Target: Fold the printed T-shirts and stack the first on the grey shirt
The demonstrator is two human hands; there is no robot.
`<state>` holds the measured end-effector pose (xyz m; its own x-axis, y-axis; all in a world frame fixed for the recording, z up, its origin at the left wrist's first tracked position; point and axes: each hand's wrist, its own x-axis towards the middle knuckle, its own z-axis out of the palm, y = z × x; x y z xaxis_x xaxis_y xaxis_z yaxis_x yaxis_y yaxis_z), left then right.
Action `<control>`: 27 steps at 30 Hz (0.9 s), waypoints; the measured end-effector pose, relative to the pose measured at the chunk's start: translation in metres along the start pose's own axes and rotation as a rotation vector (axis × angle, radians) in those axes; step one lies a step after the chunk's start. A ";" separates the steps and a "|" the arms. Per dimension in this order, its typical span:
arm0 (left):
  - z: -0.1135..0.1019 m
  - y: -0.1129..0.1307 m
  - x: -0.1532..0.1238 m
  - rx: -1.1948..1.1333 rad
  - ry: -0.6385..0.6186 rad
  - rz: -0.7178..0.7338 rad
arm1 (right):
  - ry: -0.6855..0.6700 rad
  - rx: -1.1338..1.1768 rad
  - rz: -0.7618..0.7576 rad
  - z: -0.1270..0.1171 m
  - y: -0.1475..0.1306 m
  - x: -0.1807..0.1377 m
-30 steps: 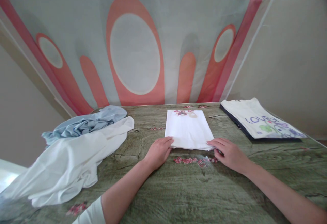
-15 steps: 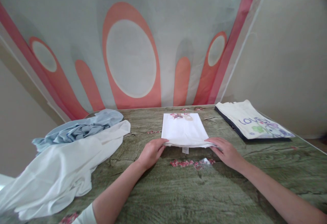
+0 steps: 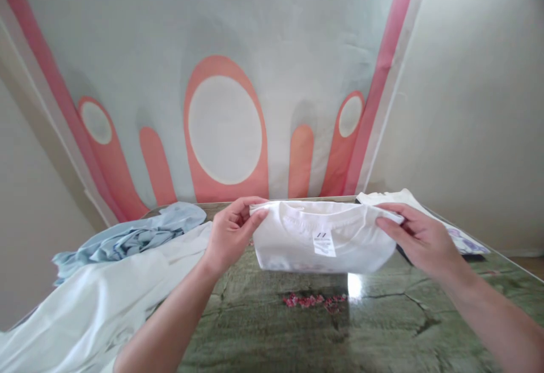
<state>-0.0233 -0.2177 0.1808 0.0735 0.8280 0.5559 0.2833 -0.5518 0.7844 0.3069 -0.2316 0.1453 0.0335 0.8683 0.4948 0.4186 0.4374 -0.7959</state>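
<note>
A folded white T-shirt (image 3: 297, 240) is lifted above the green wood-grain table (image 3: 323, 327), its neck label facing me. My left hand (image 3: 232, 231) pinches the shirt's left top corner. My right hand (image 3: 419, 237) pinches its right top corner. The lower half of the shirt hangs down and nearly touches the table.
A loose pile of white cloth (image 3: 85, 310) and light blue cloth (image 3: 127, 237) lies at the left. A folded printed shirt on a dark one (image 3: 463, 240) sits at the right, partly behind my right hand. A grey and coral patterned sheet (image 3: 225, 78) hangs behind the table.
Both hands gripped the near edge of the folded shirt lying flat on the table and have raised it; the shirt now hangs between them. The camera tilted up.
</note>
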 end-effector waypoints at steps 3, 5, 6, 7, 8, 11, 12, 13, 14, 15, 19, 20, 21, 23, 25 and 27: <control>-0.007 0.015 0.010 -0.061 0.043 -0.016 | -0.080 0.260 0.155 -0.006 -0.017 0.012; -0.007 0.006 0.018 -0.086 0.040 -0.046 | -0.157 0.419 0.249 -0.002 -0.015 0.022; -0.005 -0.006 0.023 -0.092 0.025 -0.068 | -0.198 0.472 0.291 0.004 -0.009 0.028; -0.003 -0.022 0.028 -0.088 0.002 -0.095 | -0.236 0.506 0.328 0.012 0.002 0.033; 0.001 -0.041 0.032 -0.073 -0.049 -0.136 | -0.284 0.522 0.371 0.022 0.017 0.038; 0.016 -0.111 0.037 0.050 -0.173 -0.300 | -0.382 0.501 0.518 0.059 0.077 0.046; 0.022 -0.133 0.036 0.117 -0.191 -0.347 | -0.401 0.458 0.555 0.072 0.098 0.046; 0.028 -0.153 0.034 0.141 -0.203 -0.368 | -0.400 0.404 0.572 0.082 0.118 0.045; 0.032 -0.170 0.031 0.158 -0.217 -0.383 | -0.389 0.337 0.568 0.091 0.135 0.044; 0.036 -0.183 0.029 0.174 -0.226 -0.389 | -0.375 0.279 0.547 0.098 0.149 0.044; 0.042 -0.215 0.032 0.230 -0.241 -0.364 | -0.320 0.110 0.445 0.109 0.178 0.050; 0.042 -0.220 0.036 0.248 -0.239 -0.352 | -0.311 0.090 0.428 0.111 0.181 0.053; 0.043 -0.224 0.040 0.267 -0.233 -0.338 | -0.302 0.075 0.413 0.112 0.183 0.057; 0.044 -0.233 0.048 0.312 -0.203 -0.316 | -0.269 0.044 0.382 0.117 0.187 0.065; 0.047 -0.242 0.056 0.360 -0.152 -0.305 | -0.225 -0.003 0.356 0.123 0.193 0.075; 0.051 -0.252 0.064 0.402 -0.100 -0.298 | -0.182 -0.043 0.340 0.131 0.199 0.086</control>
<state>-0.0416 -0.0203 0.0045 0.0196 0.9599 0.2797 0.6499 -0.2249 0.7260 0.2741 -0.0388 -0.0165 0.0173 0.9911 0.1323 0.4495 0.1105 -0.8864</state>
